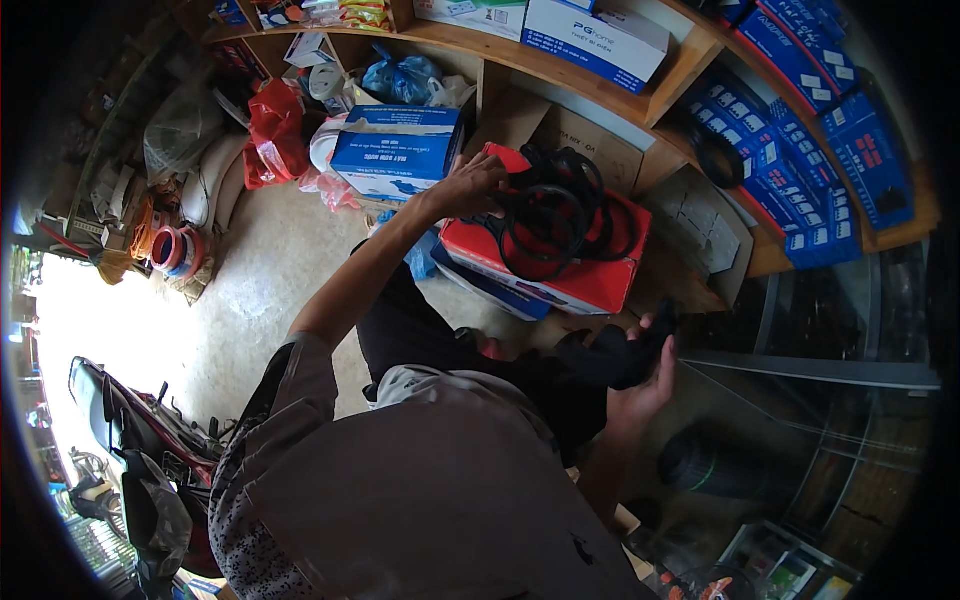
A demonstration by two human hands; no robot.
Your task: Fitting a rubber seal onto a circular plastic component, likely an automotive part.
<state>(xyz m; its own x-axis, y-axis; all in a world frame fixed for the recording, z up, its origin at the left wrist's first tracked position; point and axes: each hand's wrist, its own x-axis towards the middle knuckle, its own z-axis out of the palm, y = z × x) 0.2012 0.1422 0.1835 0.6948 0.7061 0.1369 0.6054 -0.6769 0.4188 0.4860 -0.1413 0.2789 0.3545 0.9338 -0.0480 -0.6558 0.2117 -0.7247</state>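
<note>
A pile of black rubber-like rings (548, 225) lies on top of a red box (612, 270). My left hand (472, 188) is at the left side of this pile, over the edge of the box. Its fingers are spread, with the tips against or just beside the rings. Lower down and to the right, my right hand (652, 375) is closed round a dark, soft-looking black object (622, 352), whose kind I cannot make out. Part of that object blends into my dark trousers.
Under the red box is a blue box (490, 285); another blue box (395, 150) stands to its left. Wooden shelves (690, 75) with boxes curve along the far side. A glass case (830, 370) is at right, a motorbike (150, 460) at lower left, a red bag (275, 135) farther back.
</note>
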